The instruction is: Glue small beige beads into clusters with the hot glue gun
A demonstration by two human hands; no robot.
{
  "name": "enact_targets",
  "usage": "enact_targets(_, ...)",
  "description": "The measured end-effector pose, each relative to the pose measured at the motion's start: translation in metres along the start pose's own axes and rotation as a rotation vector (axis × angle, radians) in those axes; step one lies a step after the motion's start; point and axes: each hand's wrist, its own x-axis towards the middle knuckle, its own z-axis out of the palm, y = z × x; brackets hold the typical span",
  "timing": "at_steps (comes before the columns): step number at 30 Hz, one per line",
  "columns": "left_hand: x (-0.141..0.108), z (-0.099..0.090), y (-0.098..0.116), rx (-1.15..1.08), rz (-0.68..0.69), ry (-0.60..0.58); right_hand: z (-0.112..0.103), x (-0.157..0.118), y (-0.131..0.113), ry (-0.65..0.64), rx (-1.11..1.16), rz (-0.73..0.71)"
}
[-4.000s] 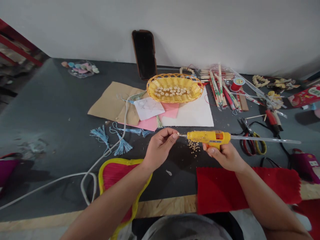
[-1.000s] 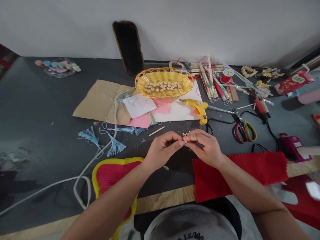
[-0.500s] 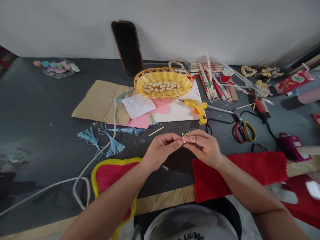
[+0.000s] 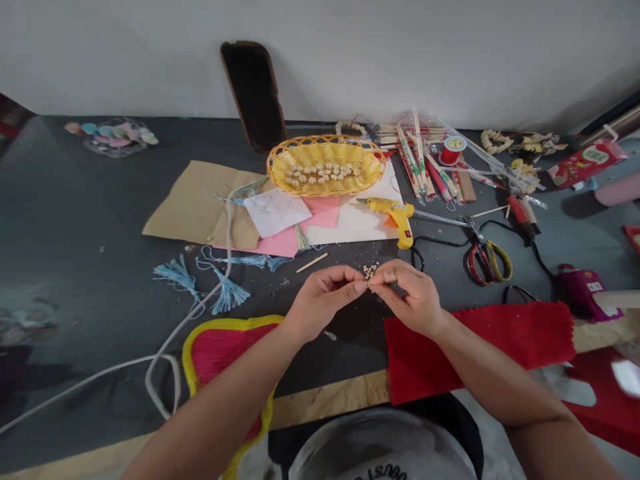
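Observation:
My left hand (image 4: 327, 299) and my right hand (image 4: 411, 293) meet at their fingertips above the dark tabletop, both closed in a pinch. Between them is a tiny pale bit, mostly hidden and too small to name. Just beyond the fingertips lies a little heap of small beige pieces (image 4: 370, 270). A short wooden stick (image 4: 312, 263) rests to the left of the heap. Farther back, a yellow woven basket (image 4: 277, 167) holds several small pale flower-shaped clusters (image 4: 325, 175). The yellow glue gun (image 4: 397, 217) lies on its side between basket and hands.
Scissors (image 4: 483, 253), a red thread spool (image 4: 453, 152) and wrapped sticks (image 4: 420, 160) lie right. Blue tassels (image 4: 230, 293) and a white cord (image 4: 193, 310) are left. A phone (image 4: 255, 97) leans on the wall. Red felt (image 4: 425, 360) lies under my right forearm.
My right hand's fingers have shifted slightly, and more of the small beige heap shows behind the fingertips. Both hands stay together in nearly the same place.

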Motion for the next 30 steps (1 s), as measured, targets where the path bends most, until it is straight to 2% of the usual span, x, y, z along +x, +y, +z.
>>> enact_targets(11, -0.0016, -0.0007, 0.0026, 0.216, 0.11, 0.009, 0.0065, -0.0011, -0.0004, -0.025, 0.03, 0.043)
enact_targets(18, -0.0008, -0.0012, -0.0003, 0.056, 0.019, 0.001, 0.0015, -0.0022, 0.0013, -0.024, 0.091, 0.057)
enact_targets(23, -0.0007, -0.0011, -0.0007, 0.046, -0.003, -0.031, 0.0004, -0.0005, 0.002, -0.044, 0.088, -0.028)
enact_targets(30, -0.0006, -0.0002, -0.0003, 0.0, -0.013, -0.025, -0.0004, -0.0008, 0.0019, 0.008, 0.048, 0.005)
